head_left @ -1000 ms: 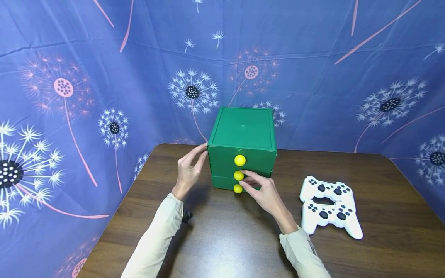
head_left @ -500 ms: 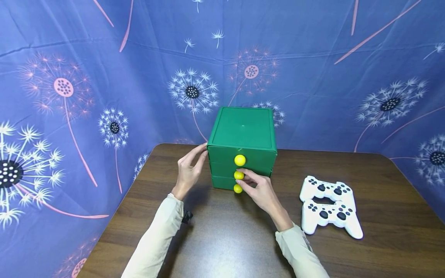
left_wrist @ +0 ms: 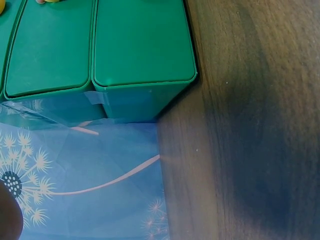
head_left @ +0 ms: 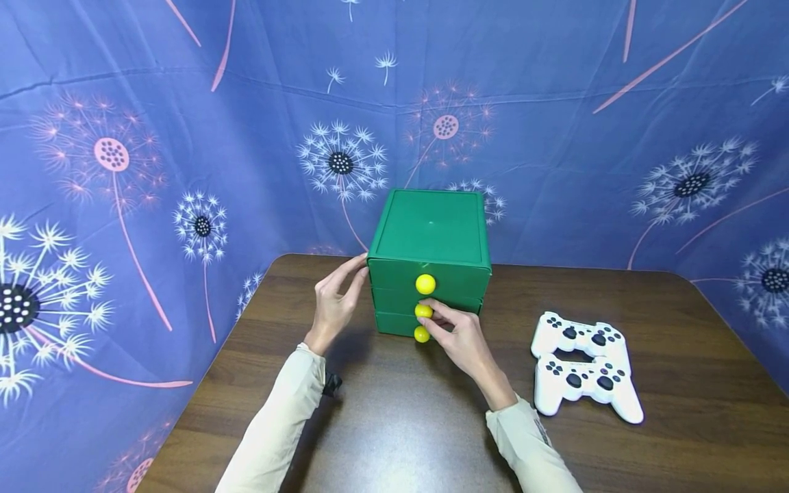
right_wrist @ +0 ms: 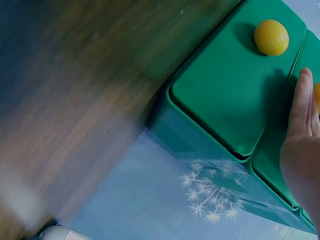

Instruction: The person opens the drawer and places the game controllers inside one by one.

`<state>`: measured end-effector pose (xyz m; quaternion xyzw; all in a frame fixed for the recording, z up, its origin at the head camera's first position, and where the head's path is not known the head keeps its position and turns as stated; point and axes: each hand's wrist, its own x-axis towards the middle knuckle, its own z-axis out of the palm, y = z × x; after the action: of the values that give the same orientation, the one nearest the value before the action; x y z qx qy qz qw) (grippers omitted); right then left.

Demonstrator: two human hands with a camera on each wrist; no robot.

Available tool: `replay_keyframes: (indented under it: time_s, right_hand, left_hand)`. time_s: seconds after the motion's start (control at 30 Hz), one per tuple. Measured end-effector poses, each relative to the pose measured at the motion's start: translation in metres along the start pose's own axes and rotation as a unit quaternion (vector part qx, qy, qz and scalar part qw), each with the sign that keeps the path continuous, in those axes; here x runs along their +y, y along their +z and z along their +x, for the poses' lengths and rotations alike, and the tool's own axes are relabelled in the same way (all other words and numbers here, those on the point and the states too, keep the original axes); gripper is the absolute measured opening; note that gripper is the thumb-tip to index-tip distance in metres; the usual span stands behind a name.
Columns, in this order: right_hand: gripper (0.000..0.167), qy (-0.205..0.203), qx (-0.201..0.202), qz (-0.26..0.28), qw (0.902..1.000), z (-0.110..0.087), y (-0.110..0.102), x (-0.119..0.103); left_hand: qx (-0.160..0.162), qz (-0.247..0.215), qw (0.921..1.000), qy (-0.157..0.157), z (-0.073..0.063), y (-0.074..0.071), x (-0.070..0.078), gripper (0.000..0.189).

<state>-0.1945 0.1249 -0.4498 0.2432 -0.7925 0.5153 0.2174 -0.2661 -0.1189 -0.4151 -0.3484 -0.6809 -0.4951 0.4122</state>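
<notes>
A green drawer unit [head_left: 430, 229] with three stacked drawers stands near the back edge of the table. Each drawer has a round yellow knob; the top knob [head_left: 425, 284] and bottom knob [head_left: 422, 334] are free of fingers. My right hand [head_left: 465, 342] pinches the middle drawer knob [head_left: 422, 311] between thumb and fingers. In the right wrist view that knob [right_wrist: 317, 95] is mostly cut off by the frame edge. My left hand [head_left: 333, 308] has its fingers extended against the unit's upper left front corner. All three drawers look pushed in.
Two white game controllers, a rear one [head_left: 584, 333] and a front one [head_left: 590, 378], lie to the right of my right forearm. A blue dandelion-print cloth [head_left: 524, 157] hangs right behind the wooden table [head_left: 382, 424] and along its left side.
My right hand has shifted slightly left, its thumb and fingers coming round the middle knob. My left hand and the drawer unit have stayed in place.
</notes>
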Motion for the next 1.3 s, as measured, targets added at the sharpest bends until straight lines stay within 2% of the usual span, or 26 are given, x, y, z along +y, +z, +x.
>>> replay_keyframes:
  time_s: [0.2,0.6,1.3]
  right_hand:
    - [0.026,0.003,-0.003,0.003,1.0000,-0.001,-0.001,-0.002]
    - [0.027,-0.006,-0.015,-0.005,0.9999,-0.007,-0.002,-0.005]
    - [0.031,-0.016,-0.019,-0.008,0.9997,-0.014,-0.003,-0.011]
  left_hand:
    - [0.010,-0.004,0.9999,0.009,0.001,0.001,0.001,0.037]
    - [0.000,-0.006,1.0000,-0.001,-0.001,0.000,-0.001,0.037]
    - [0.008,-0.003,1.0000,-0.002,-0.001,0.002,-0.001,0.035]
